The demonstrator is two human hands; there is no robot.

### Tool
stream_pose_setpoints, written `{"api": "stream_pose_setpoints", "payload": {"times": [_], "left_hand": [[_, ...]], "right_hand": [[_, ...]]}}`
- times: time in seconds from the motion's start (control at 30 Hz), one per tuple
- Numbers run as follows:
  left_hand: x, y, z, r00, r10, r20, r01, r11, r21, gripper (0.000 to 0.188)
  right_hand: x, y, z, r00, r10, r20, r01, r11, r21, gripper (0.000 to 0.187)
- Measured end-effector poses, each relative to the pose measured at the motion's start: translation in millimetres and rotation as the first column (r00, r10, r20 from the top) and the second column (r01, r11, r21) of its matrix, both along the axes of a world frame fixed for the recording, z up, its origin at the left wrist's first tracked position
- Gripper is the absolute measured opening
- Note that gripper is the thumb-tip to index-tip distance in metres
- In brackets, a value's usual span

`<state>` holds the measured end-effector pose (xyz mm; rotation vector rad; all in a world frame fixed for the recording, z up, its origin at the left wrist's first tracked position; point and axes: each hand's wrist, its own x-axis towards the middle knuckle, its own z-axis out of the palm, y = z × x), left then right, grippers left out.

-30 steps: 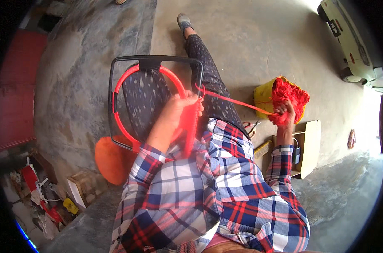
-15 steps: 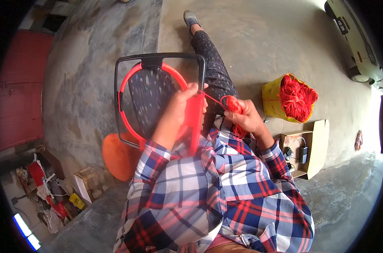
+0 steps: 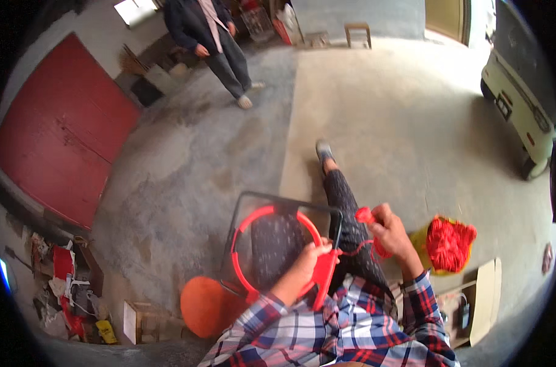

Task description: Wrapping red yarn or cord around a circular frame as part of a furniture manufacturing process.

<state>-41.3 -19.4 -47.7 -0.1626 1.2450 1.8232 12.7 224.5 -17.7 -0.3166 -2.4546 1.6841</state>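
Observation:
A black rectangular frame (image 3: 290,203) rests over my lap. Inside it is a ring (image 3: 235,264) wrapped in red, and red cord also covers the frame's near right side (image 3: 324,278). My left hand (image 3: 307,262) is closed round that red-wrapped side, its thumb on top. To its right, my right hand (image 3: 390,233) is raised and closed on a small red cord bundle (image 3: 365,215), which sticks out past the fingers. A slack red strand (image 3: 355,250) runs between the frame and the right hand, with loose loops hanging below that hand.
A yellow bag (image 3: 420,240) full of red cord (image 3: 450,243) stands at my right, by an open cardboard box (image 3: 486,300). An orange round seat (image 3: 207,307) is at my left, near a wooden box (image 3: 144,321). Another person (image 3: 220,52) stands far left; a vehicle (image 3: 522,104) is far right.
The view has tipped up, bringing the standing person and far wall into sight. My right hand has moved farther from the frame, and the strand that was taut now sags.

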Motion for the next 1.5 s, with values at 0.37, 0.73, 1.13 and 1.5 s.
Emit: {"api": "stream_pose_setpoints", "payload": {"times": [0.37, 0.73, 1.13, 1.5], "left_hand": [[6.3, 0.2, -7.7, 0.832, 0.396, -0.389, -0.295, 0.909, 0.295, 0.058], [0.4, 1.2, 3.4, 0.994, 0.08, 0.08, -0.097, 0.967, 0.236, 0.036], [-5.0, -6.2, -11.9, 1.0, 0.019, -0.007, -0.018, 0.994, 0.106, 0.024], [-12.0, -9.0, -5.9, 0.995, -0.097, -0.032, 0.097, 0.995, -0.002, 0.016]], "right_hand": [[-46.3, -79.1, 21.7, 0.869, 0.495, 0.029, -0.297, 0.474, 0.829, 0.023], [18.2, -52.8, -13.9, 0.964, -0.162, -0.209, 0.214, 0.942, 0.258, 0.034], [6.1, -55.4, -44.7, 0.999, -0.027, 0.046, 0.043, 0.916, -0.4, 0.02], [83.6, 1.5, 36.9, 0.945, -0.189, -0.267, -0.205, 0.296, -0.933, 0.042]]}}
